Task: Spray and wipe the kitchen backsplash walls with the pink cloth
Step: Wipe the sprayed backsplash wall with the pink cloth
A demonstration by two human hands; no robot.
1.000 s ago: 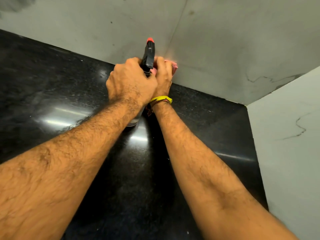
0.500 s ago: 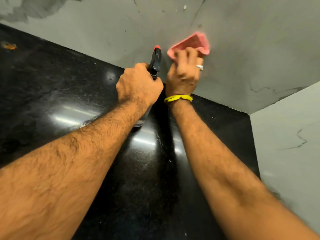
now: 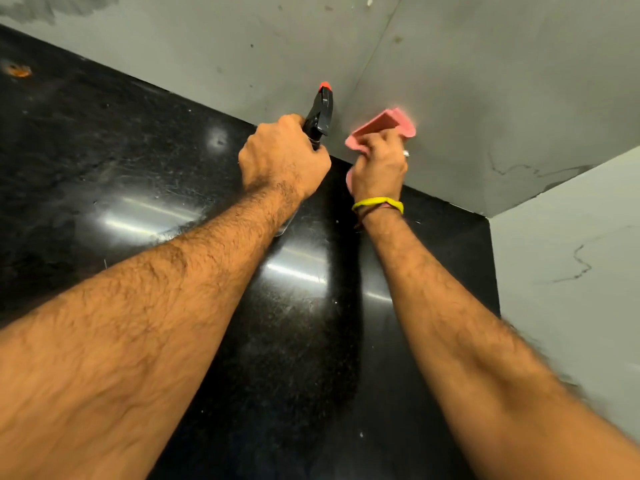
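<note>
Left hand grips sprayer by neck, orange nozzle up, just off back wall above counter's rear edge. Right hand curled round cloth, pressing it on wall just above counter's rear edge, right of sprayer. Yellow band on right wrist. Side wall closes counter's right edge; corner right of cloth. Bare counter stretches left; orange speck near far left edge.
</note>
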